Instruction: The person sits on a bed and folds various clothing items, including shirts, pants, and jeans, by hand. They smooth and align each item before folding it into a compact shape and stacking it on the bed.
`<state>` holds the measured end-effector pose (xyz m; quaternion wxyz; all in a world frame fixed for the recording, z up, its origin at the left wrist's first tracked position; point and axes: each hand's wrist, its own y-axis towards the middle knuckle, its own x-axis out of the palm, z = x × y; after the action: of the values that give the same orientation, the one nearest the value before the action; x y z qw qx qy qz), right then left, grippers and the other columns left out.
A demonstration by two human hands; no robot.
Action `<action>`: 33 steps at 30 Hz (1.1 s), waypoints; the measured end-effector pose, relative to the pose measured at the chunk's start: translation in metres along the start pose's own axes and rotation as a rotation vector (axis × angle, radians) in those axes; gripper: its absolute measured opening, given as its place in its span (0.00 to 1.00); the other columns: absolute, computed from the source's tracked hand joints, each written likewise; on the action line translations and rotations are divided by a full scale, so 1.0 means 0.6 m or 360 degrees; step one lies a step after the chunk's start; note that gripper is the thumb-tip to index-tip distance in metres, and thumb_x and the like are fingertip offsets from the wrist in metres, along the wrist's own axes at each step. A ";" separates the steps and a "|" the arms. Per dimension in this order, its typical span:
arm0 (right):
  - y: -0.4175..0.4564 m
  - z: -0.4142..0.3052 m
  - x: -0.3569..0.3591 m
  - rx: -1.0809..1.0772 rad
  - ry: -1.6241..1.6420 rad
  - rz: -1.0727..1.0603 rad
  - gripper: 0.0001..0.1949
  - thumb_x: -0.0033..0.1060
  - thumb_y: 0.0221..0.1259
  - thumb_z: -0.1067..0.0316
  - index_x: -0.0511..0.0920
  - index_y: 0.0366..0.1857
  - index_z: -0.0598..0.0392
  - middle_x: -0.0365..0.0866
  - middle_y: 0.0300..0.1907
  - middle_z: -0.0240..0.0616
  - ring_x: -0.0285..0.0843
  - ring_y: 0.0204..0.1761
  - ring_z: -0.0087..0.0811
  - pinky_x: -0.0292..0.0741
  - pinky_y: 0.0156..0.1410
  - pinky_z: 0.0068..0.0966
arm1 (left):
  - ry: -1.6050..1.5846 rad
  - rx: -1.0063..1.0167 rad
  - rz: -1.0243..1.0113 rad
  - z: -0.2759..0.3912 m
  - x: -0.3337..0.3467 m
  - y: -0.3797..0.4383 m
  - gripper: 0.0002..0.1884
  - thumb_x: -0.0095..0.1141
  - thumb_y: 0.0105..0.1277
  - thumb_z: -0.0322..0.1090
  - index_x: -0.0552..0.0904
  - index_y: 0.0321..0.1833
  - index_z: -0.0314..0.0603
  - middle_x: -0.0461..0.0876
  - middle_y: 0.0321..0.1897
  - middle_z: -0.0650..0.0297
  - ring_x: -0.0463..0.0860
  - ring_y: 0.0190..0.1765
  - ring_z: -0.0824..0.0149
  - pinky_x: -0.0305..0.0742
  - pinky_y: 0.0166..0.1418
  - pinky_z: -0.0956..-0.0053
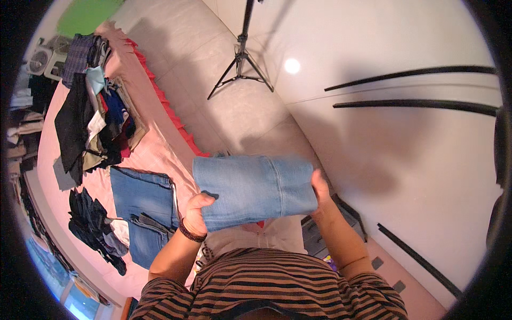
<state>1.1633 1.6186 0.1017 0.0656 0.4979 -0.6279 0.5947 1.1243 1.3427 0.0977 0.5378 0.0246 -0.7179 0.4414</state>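
Note:
Between my two hands I hold a light-blue denim garment (244,188), folded into a thick rectangle, in front of my body. My left hand (198,210), with a dark beaded bracelet at the wrist, grips its left end, thumb on top. My right hand (321,192) holds the right end, its fingers mostly hidden behind the cloth. A stitched seam runs down the right part of the denim. Left of my left hand, folded blue jeans (142,192) lie on the bed (160,148).
Dark crumpled clothes (92,224) lie beside the jeans. Farther up the bed is a heap of mixed clothes (108,116). A black tripod (240,60) stands on the tiled floor ahead. At right, black strips (400,76) show against the white wall (400,36).

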 end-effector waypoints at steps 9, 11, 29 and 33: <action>-0.086 -0.085 0.214 0.0136 -0.0845 0.0282 0.16 0.57 0.59 0.72 0.73 0.50 0.67 0.79 0.48 0.42 0.77 0.48 0.33 0.70 0.59 0.32 | 0.0713 0.0084 0.0114 0.022 0.064 -0.126 0.24 0.55 0.61 0.35 0.72 0.58 0.27 0.78 0.52 0.55 0.76 0.55 0.63 0.68 0.61 0.68; -0.099 -0.080 0.224 0.0183 -0.1115 0.0307 0.16 0.55 0.60 0.70 0.74 0.50 0.66 0.79 0.48 0.41 0.76 0.48 0.32 0.69 0.59 0.30 | 0.1006 0.0203 0.0253 0.008 0.057 -0.154 0.20 0.53 0.67 0.38 0.75 0.55 0.29 0.80 0.47 0.60 0.77 0.51 0.71 0.69 0.57 0.76; -0.159 -0.188 0.167 0.0811 -0.2188 -0.0205 0.27 0.58 0.58 0.77 0.66 0.64 0.56 0.72 0.58 0.43 0.71 0.57 0.31 0.66 0.64 0.28 | -0.0062 0.0653 0.0848 -0.351 0.112 -0.196 0.15 0.52 0.70 0.39 0.82 0.29 0.35 0.82 0.29 0.67 0.76 0.30 0.79 0.73 0.36 0.83; -0.167 -0.187 0.197 0.0913 -0.2274 -0.0062 0.25 0.57 0.55 0.83 0.70 0.60 0.59 0.74 0.56 0.41 0.73 0.54 0.30 0.70 0.59 0.24 | -0.0102 0.0719 0.0960 -0.363 0.146 -0.196 0.18 0.50 0.71 0.41 0.78 0.22 0.42 0.75 0.21 0.76 0.68 0.24 0.84 0.65 0.28 0.86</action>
<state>1.1182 1.6652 0.2816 -0.4770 0.7695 -0.3300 0.2671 1.3112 1.4532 0.2458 0.3419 -0.0561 -0.5938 0.7262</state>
